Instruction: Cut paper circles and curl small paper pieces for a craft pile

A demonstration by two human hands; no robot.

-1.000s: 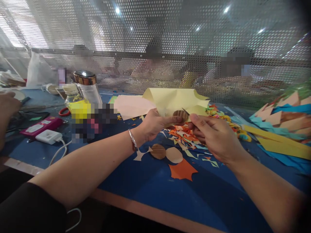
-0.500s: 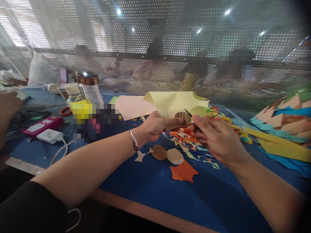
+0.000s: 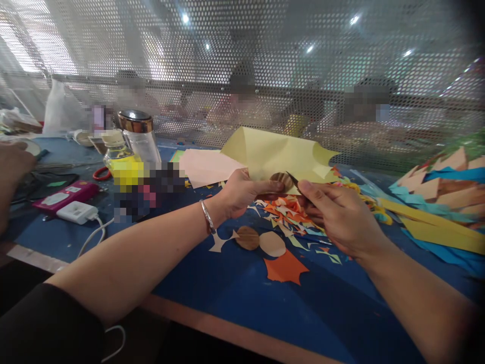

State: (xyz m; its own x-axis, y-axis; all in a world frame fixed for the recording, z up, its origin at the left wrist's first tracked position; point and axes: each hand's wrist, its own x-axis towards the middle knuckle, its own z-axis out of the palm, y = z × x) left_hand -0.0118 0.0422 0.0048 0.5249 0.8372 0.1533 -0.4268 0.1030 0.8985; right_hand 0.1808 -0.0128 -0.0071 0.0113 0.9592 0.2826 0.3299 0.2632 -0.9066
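Note:
My left hand (image 3: 242,191) pinches a round wooden-looking disc (image 3: 281,181) flat against a sheet of yellow paper (image 3: 280,151), thumb on top. In my right hand (image 3: 333,210) are scissors (image 3: 292,178); their dark pointed blade meets the paper at the disc's right edge, while the handles are hidden inside the fingers. The sheet arches up behind both hands, its right end scalloped by curved cuts. Below them on the table lie another brown disc (image 3: 247,238), a pale paper circle (image 3: 273,244) and an orange offcut (image 3: 286,267).
Coloured paper scraps (image 3: 284,210) are heaped under my hands. Pink paper (image 3: 208,169) lies behind my left hand. To the left stand a yellow bottle (image 3: 123,156), a tumbler (image 3: 142,136) and a magenta power strip (image 3: 66,194). Cut paper stacks (image 3: 450,192) sit right. Another person's hand (image 3: 15,162) shows far left.
The yellow sheet has turned and risen, its right end now reaching further right. The disc and left fingertips have shifted slightly left, with the scissors still at the disc's edge.

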